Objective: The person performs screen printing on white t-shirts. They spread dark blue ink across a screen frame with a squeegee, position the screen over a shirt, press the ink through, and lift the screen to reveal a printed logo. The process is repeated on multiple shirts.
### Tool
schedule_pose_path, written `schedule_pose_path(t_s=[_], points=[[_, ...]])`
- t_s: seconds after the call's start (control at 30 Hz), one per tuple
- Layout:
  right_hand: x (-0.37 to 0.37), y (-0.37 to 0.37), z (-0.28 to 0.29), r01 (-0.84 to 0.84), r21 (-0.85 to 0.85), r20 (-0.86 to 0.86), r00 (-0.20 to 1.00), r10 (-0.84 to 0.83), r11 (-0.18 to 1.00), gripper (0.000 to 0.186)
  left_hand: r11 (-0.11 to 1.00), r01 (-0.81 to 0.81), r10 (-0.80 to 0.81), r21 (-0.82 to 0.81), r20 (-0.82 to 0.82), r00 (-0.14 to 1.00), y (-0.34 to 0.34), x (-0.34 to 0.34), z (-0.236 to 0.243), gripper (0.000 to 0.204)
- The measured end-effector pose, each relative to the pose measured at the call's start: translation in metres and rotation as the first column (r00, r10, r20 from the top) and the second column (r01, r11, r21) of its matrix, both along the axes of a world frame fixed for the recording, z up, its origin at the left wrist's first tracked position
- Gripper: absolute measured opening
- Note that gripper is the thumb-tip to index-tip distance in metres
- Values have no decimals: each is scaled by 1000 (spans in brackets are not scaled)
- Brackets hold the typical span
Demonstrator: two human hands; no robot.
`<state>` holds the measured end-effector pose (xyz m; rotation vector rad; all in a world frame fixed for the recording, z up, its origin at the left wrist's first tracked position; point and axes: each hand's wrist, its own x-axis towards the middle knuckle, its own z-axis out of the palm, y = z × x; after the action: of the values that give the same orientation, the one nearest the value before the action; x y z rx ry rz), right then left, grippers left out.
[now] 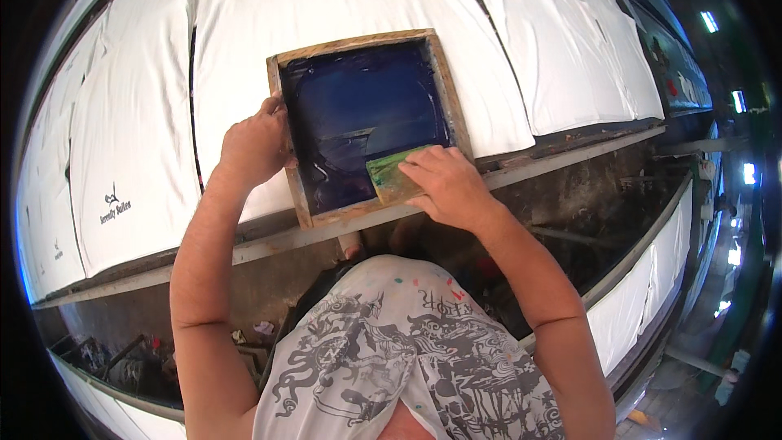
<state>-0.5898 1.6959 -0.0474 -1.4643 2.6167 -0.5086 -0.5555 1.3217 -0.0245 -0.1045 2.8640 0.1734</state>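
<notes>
A wooden-framed printing screen with a dark blue mesh lies on white cloth at the table's near edge. My left hand grips the left rail of its frame, fingers curled over the wood. Inside the frame, at the lower right, my right hand holds a squeegee with a green upper edge and a yellowish body. The squeegee stands against the mesh near the bottom rail. Wet-looking dark ink streaks show on the mesh around it. The cloth directly beneath the screen is hidden.
White cloth pieces lie side by side along the long table, with dark gaps between them. One cloth at left bears a small black print. A ledge runs along the near edge. Another table with hanging white cloth stands at lower right.
</notes>
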Motion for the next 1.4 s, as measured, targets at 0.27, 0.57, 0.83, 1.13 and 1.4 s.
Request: schedule_pose_path(t_s=[0.27,0.57,0.83,1.13,1.4], points=[[15,19,-9,-112,-161,-237,969,71,981,53,990,23,-6,137,-126,992,-11,4,-11,99],[58,181,-37,150,-549,429,895,124,822,18,956,151,29,251,-593,804,89,11,-4,58],[71,371,-16,472,-437,637,764,-107,766,21,860,350,-19,371,-662,749,292,-46,-9,12],[76,481,-41,695,-511,432,716,-549,505,10,701,593,-287,396,-604,744,443,-126,-35,4],[9,531,-26,641,-532,187,727,-661,554,9,655,618,-319,434,-583,747,535,-217,-57,3]])
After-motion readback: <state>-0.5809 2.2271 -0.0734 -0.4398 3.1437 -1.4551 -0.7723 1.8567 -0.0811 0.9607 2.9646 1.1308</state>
